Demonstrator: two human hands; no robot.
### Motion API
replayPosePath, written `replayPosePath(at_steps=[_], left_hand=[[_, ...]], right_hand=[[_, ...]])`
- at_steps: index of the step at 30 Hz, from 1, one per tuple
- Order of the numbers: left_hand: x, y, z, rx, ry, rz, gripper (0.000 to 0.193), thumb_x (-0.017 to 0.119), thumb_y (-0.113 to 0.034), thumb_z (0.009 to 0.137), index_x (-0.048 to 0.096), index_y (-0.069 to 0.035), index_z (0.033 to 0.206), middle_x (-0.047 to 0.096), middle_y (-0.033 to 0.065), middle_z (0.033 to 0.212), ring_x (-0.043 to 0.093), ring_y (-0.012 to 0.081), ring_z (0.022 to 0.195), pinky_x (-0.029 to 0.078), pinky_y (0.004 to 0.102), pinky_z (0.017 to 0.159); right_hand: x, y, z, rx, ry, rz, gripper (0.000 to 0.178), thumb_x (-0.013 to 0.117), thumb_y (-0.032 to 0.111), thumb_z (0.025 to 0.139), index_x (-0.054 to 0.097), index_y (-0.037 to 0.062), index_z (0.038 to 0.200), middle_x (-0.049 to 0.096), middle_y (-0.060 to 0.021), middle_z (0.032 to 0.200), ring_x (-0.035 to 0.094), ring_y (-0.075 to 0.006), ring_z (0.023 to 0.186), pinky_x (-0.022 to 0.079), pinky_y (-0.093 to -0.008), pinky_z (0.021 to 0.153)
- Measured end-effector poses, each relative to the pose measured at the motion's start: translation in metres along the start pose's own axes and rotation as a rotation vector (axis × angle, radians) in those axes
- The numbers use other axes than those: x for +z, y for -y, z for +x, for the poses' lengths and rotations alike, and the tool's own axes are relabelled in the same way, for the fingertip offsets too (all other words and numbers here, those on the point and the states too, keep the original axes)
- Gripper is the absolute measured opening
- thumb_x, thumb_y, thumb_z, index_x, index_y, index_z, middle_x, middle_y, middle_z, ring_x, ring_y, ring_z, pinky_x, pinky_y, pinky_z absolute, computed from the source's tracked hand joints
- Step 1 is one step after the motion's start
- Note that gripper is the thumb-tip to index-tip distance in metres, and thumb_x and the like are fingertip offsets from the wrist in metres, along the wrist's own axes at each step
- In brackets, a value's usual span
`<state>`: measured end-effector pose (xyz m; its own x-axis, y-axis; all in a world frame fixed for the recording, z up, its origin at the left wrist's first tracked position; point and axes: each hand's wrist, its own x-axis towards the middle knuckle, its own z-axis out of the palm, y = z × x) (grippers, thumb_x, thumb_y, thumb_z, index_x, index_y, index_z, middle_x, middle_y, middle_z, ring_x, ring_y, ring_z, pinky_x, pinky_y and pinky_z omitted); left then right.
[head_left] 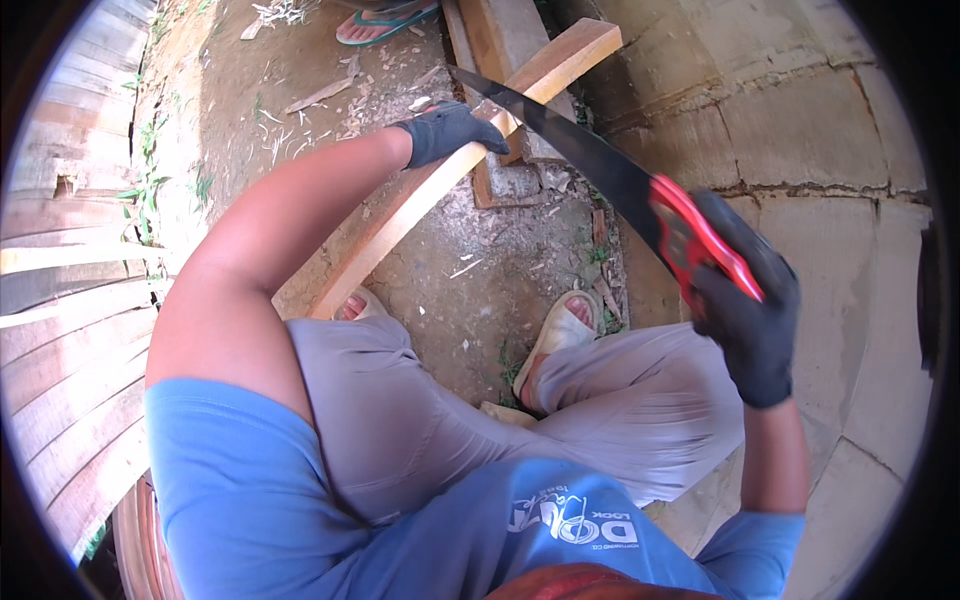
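My right hand (750,300), in a dark glove, is wrapped round the red handle of a hand saw (585,150). The saw's black blade slants up and left, lying across a long wooden plank (415,205). Just left of the blade, my gloved left hand (450,133) grips the plank, its thumb over the near edge. The plank runs from beside my left foot up to the far right, tilted over a thicker timber block (515,45). Whether the teeth are sunk into the wood I cannot tell.
Wood shavings (330,95) litter the dirt floor. A sandalled foot (385,25) of another person is at the far edge. Concrete slabs (790,130) lie to the right, wooden boards (75,350) to the left. My own sandalled feet (560,335) stand close by.
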<state>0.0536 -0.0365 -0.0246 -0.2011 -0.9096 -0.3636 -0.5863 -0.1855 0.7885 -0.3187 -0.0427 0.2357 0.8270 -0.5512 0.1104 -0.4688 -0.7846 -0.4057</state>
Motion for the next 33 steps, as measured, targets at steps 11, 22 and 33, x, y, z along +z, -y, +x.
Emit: replayPosePath(at_steps=[11,22,33], left_hand=[[-0.005,-0.007,0.011,-0.078,0.053,-0.108,0.033,0.068,-0.041,0.098,0.082,-0.021,0.121,0.077,0.0135,0.116,0.073,0.0285,0.105,0.055,0.0391,0.094],[-0.010,0.023,0.009,-0.081,0.132,-0.593,0.035,0.062,-0.032,0.103,0.084,-0.015,0.124,0.079,0.0022,0.129,0.069,0.0162,0.120,0.049,0.0312,0.108],[-0.028,-0.004,0.016,-0.319,0.289,-0.391,0.066,0.081,-0.054,0.089,0.072,-0.009,0.137,0.076,0.0189,0.121,0.076,0.0332,0.107,0.061,0.0490,0.091]], right_hand=[[0.146,-0.047,0.136,-0.287,-0.145,-0.182,0.038,0.074,0.020,0.091,0.076,0.0131,0.128,0.072,-0.0111,0.142,0.071,-0.0313,0.118,0.055,-0.0441,0.100],[0.011,-0.012,0.001,0.144,0.049,0.041,0.048,0.073,0.012,0.091,0.070,0.0050,0.139,0.075,-0.0160,0.136,0.078,-0.0266,0.106,0.060,-0.0377,0.088],[0.024,-0.001,-0.033,0.405,-0.049,0.351,0.052,0.078,0.007,0.090,0.072,0.0092,0.141,0.078,-0.0163,0.127,0.079,-0.0285,0.088,0.060,-0.0369,0.077]])
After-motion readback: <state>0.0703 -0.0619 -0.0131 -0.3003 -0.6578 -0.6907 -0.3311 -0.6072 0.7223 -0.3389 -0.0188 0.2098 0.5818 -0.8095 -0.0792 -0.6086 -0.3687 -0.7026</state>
